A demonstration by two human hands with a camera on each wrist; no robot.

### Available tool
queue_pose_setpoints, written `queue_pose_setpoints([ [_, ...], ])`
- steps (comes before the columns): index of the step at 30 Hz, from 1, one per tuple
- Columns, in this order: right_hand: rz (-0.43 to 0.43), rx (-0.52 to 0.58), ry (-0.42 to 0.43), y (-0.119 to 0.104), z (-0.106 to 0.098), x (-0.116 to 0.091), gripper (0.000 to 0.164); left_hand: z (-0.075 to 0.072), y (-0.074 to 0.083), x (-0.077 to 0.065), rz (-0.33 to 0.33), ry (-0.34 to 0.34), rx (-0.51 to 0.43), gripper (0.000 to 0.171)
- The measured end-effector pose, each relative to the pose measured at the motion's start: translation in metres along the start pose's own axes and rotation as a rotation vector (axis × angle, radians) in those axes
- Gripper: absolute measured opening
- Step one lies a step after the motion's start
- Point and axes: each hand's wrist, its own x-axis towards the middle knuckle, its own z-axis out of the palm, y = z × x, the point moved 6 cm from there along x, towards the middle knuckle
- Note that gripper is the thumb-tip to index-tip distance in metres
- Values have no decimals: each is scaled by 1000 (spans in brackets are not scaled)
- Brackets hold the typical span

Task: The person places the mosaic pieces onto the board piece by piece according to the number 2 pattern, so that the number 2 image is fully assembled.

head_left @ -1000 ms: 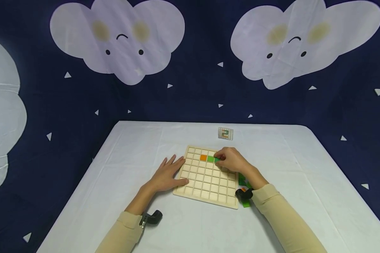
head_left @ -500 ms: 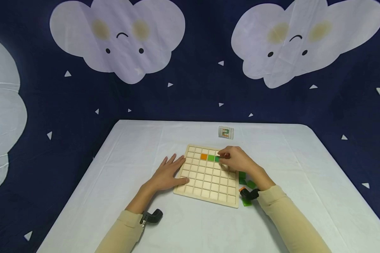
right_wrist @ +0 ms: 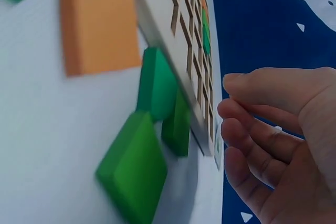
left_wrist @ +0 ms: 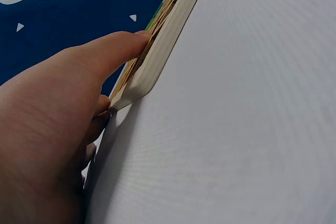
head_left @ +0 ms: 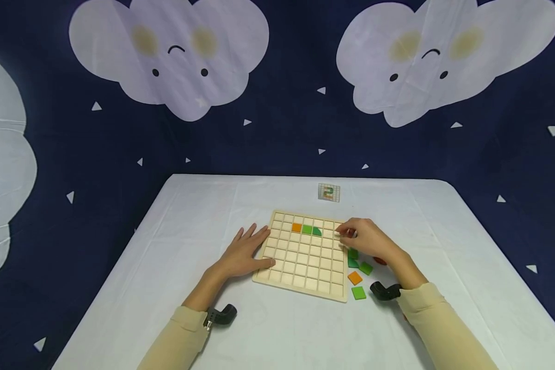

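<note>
A pale wooden grid board (head_left: 289,267) lies tilted on the white table. In its upper part, an orange square tile (head_left: 296,227), a light green square tile (head_left: 307,229) and a dark green tile with a rounded corner (head_left: 316,231) sit side by side in the cells. My left hand (head_left: 245,255) rests at the board's left edge, fingers spread, its thumb (left_wrist: 118,51) lying on the rim in the left wrist view. Over the board's upper right edge is my right hand (head_left: 369,239). Its loosely curled fingers hold nothing in the right wrist view.
Right of the board lie a loose orange tile (head_left: 355,278), a light green tile (head_left: 358,293) and several other green tiles (head_left: 366,267). A red piece (head_left: 380,261) shows partly behind the right wrist. A small patterned card (head_left: 329,192) lies beyond the board.
My right hand has let go of the dark green tile, which stays in its cell, and moved right to the board's edge, uncovering the loose tiles. My left hand stays in place.
</note>
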Motion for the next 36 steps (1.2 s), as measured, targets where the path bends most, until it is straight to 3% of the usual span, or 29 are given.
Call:
queue_pose_setpoints([
  [19, 34, -77, -59, 20, 1, -31, 30, 1, 0, 1, -17, 3, -3, 91],
  [36, 38, -47, -99, 25, 6, -37, 31, 2, -1, 1, -11, 14, 5, 91],
])
